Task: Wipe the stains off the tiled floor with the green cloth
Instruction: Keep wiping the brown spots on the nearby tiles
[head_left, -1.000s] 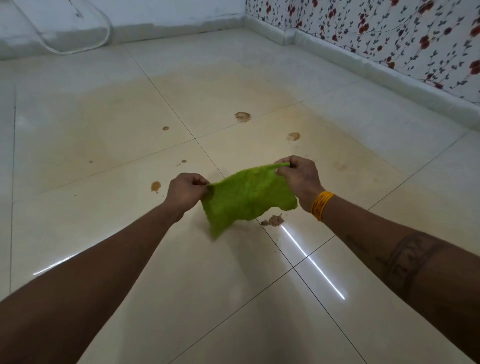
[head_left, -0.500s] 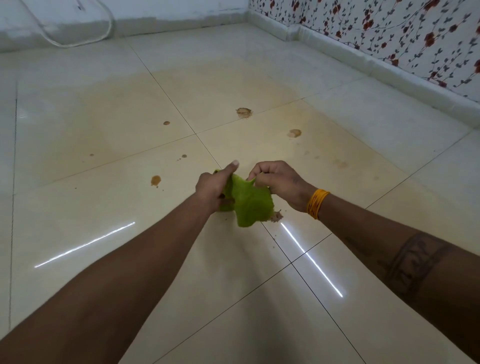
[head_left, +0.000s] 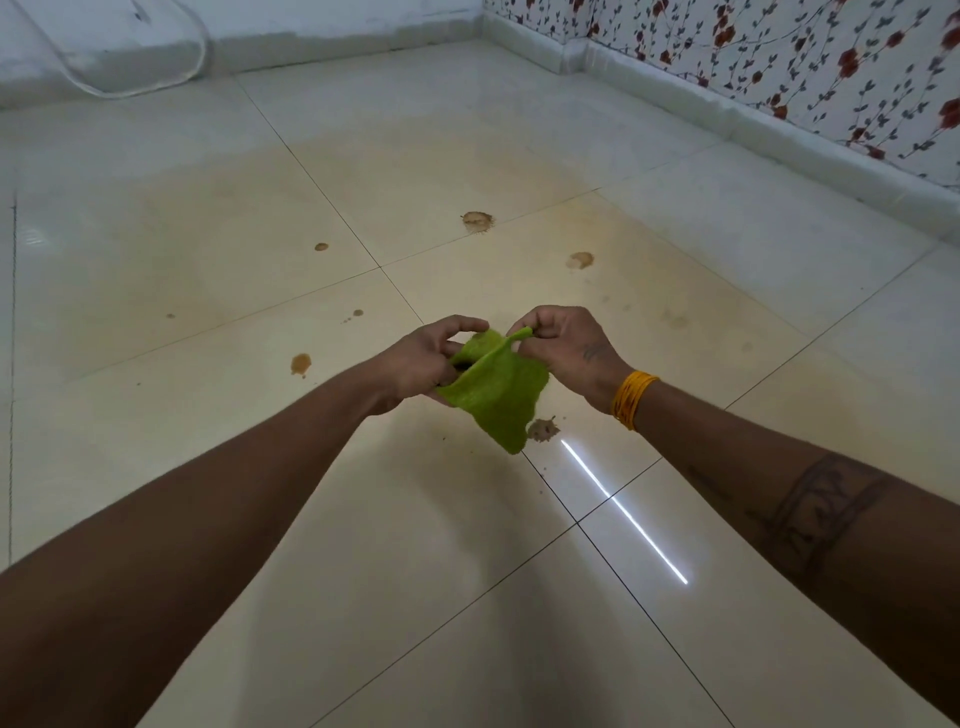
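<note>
Here, the tiled floor (head_left: 208, 426) fills nearly the whole frame, cream and glossy, crossed by thin dark grout lines and by a bright white streak of reflected light at lower right; a wall with red-flower wallpaper (head_left: 810, 57) runs along the upper right above a pale skirting, and a plain white wall (head_left: 322, 15) closes the top; a clear curved plastic object (head_left: 119, 62) lies in the upper left corner; two bare forearms reach in from the bottom corners toward the centre, the right one bearing a dark tattoo band (head_left: 826, 512) and an orange thread bracelet (head_left: 631, 397) at the wrist; the green cloth (head_left: 496, 395) hangs in the air at the centre of the frame, above the floor, held between both hands; the left hand (head_left: 423, 358) grips its left edge with curled fingers, the right hand (head_left: 569, 345) pinches its upper corner between thumb and fingertips; brown stains dot the tiles: a speckled one (head_left: 543, 430) just below and right of the cloth, one (head_left: 477, 221) above centre, a paler ring (head_left: 580, 260) to its right, one (head_left: 301, 364) left of the hands, a small one (head_left: 321, 247) further up
</note>
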